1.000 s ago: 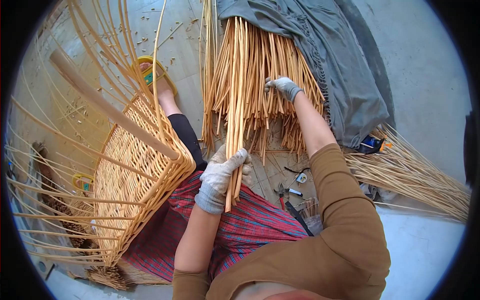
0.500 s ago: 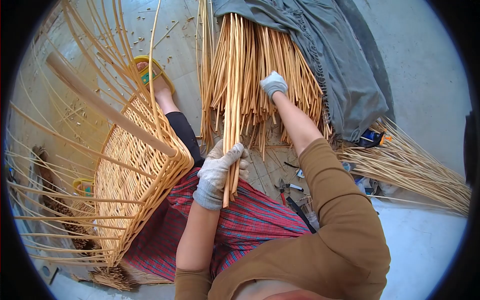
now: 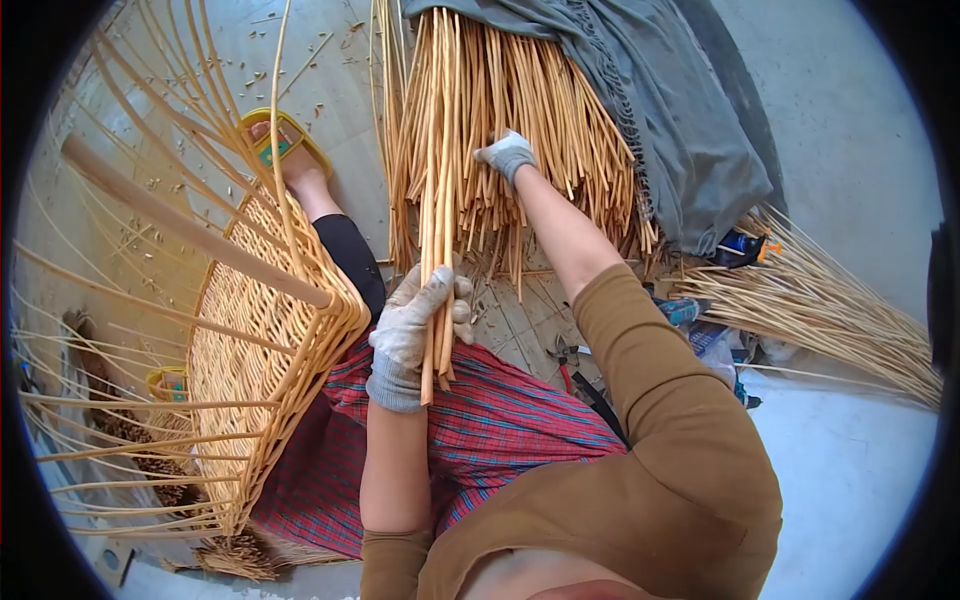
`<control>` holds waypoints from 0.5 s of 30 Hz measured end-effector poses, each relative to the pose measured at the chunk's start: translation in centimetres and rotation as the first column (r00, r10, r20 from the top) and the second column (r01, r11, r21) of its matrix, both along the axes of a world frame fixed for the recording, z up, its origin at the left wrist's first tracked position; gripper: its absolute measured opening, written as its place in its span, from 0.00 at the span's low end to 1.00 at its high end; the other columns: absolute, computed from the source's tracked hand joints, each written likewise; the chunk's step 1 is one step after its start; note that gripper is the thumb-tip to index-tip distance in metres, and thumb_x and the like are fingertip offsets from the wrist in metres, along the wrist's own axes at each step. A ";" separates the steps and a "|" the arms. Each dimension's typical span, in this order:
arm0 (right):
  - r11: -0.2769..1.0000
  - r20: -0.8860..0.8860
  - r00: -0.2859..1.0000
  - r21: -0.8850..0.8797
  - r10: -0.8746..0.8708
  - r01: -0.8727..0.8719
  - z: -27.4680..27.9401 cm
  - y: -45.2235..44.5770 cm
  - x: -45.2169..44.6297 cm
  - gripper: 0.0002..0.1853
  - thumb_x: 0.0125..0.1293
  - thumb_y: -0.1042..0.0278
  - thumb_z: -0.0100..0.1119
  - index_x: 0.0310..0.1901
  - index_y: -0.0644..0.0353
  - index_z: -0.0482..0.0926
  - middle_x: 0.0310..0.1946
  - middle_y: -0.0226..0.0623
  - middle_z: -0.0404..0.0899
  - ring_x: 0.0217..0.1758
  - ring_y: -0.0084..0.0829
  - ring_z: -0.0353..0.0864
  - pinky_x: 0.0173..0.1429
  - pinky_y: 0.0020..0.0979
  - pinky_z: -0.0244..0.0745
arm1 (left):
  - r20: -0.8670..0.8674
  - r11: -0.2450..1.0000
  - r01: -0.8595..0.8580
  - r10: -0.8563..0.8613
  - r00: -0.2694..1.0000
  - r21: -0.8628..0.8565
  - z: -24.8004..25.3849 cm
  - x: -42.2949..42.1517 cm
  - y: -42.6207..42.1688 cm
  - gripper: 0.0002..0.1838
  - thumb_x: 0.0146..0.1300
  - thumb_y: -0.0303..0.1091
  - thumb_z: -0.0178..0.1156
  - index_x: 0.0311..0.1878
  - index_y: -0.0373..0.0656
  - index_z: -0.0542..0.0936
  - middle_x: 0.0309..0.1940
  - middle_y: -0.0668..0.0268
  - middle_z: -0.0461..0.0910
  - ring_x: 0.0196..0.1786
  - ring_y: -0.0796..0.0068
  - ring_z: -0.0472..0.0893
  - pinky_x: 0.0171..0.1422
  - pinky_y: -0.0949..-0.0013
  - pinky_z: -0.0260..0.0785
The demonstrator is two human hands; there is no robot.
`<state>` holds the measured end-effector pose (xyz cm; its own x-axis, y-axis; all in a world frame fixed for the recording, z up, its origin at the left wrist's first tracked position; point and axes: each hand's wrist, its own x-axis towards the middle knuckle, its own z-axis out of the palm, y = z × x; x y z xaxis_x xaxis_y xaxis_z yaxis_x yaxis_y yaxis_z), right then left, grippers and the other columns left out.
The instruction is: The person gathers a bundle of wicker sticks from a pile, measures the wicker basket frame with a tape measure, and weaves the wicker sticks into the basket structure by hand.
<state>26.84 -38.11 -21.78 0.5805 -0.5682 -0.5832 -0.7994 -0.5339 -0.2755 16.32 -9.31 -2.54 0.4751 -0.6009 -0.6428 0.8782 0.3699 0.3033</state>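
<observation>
My left hand [image 3: 412, 318], in a soiled white work glove with a grey cuff, is closed around several long peeled willow rods [image 3: 437, 200]. Their cut ends stick out below the fist, above my lap. Over the large bundle of willow rods [image 3: 560, 110] is my right hand [image 3: 507, 153], gloved too. Its fingers are bent together against the rods; whatever they grip is hidden. A grey fringed cloth [image 3: 670, 130] covers the far part of the bundle. To my left, a partly woven wicker basket [image 3: 250, 370] rests tilted on its side, with long loose stakes fanning out.
A thick pole [image 3: 190, 220] slants up from the basket's corner. Red-handled pliers [image 3: 564, 372] and a teal tool [image 3: 680, 310] lie on the floor by my right arm. Another bundle of thin rods [image 3: 830, 325] spreads at right. Offcuts litter the floor near my yellow slipper [image 3: 320, 150].
My right hand has moved left across the bundle, closer to the held rods. The left hand with its rods has shifted slightly left and up in view, as has the whole scene.
</observation>
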 end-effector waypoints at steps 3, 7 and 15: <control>0.994 -0.084 0.991 -0.055 -0.100 0.096 2.6 2.6 0.8 0.34 0.57 0.53 0.66 0.64 0.60 0.70 0.59 0.49 0.78 0.61 0.43 0.79 0.64 0.39 0.76 | 0.048 0.999 -0.014 0.015 0.999 -0.030 0.0 0.0 0.1 0.19 0.73 0.36 0.55 0.61 0.33 0.71 0.38 0.61 0.78 0.31 0.77 0.79 0.29 0.74 0.82; 0.994 -0.059 0.995 -0.077 -0.083 0.078 1.4 3.0 1.3 0.30 0.61 0.58 0.62 0.63 0.61 0.71 0.58 0.50 0.78 0.61 0.43 0.79 0.63 0.40 0.76 | 0.072 0.999 -0.040 0.040 0.997 0.003 0.2 0.0 0.4 0.18 0.73 0.36 0.55 0.58 0.33 0.72 0.39 0.58 0.79 0.31 0.76 0.79 0.29 0.74 0.82; 0.956 -0.174 0.945 -0.052 0.277 -0.289 0.7 -1.3 0.5 0.25 0.58 0.60 0.62 0.58 0.59 0.77 0.56 0.48 0.80 0.58 0.42 0.81 0.59 0.37 0.78 | -0.009 0.989 -0.107 0.106 0.994 -0.099 0.8 0.2 1.4 0.14 0.73 0.36 0.56 0.53 0.35 0.73 0.38 0.58 0.79 0.31 0.76 0.79 0.28 0.73 0.82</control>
